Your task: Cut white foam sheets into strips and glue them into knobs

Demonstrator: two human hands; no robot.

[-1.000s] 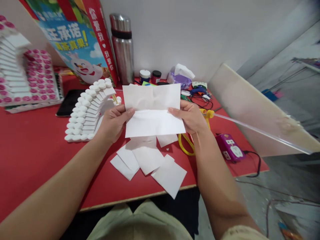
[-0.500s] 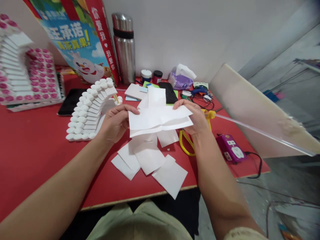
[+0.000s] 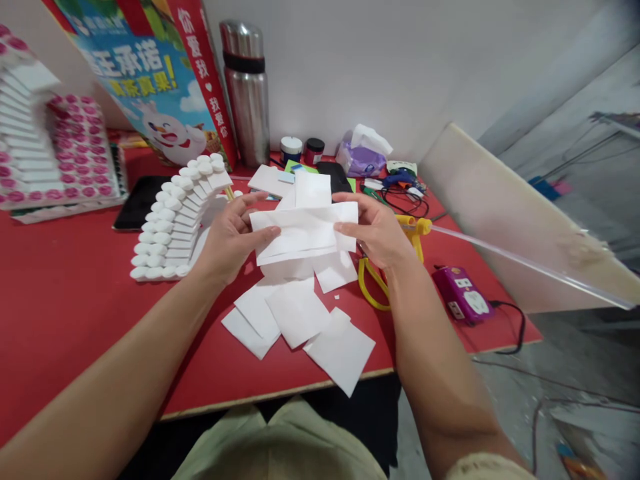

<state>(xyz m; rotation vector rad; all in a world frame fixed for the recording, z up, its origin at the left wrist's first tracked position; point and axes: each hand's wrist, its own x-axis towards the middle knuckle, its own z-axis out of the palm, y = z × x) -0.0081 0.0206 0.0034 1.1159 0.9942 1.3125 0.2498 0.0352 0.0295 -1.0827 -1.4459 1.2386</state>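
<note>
A folded sheet of white paper (image 3: 300,230) is stretched level between my two hands, above the red table. My left hand (image 3: 231,237) pinches its left end, thumb on the near face and fingers behind. At the other end, my right hand (image 3: 375,230) grips it the same way, thumb pressed on the front. Several square white paper pieces (image 3: 299,313) lie overlapping beneath and nearer to me. Yellow-handled scissors (image 3: 373,287) rest just under my right wrist, their blades mostly hidden. A curved white staircase model (image 3: 177,227) edged with round white discs stands beside my left hand.
Behind are a steel thermos (image 3: 246,100), a printed box (image 3: 150,80), small jars (image 3: 291,150) and a purple tissue pack (image 3: 364,157). To the right are a yellow glue gun (image 3: 423,227) with a long clear stick and a purple power socket (image 3: 463,297). A pink-dotted model (image 3: 83,150) stands left.
Both thumbs have come round onto the near face of the paper. The right hand has moved slightly left, and the sheet's right end has shifted inward with it.
</note>
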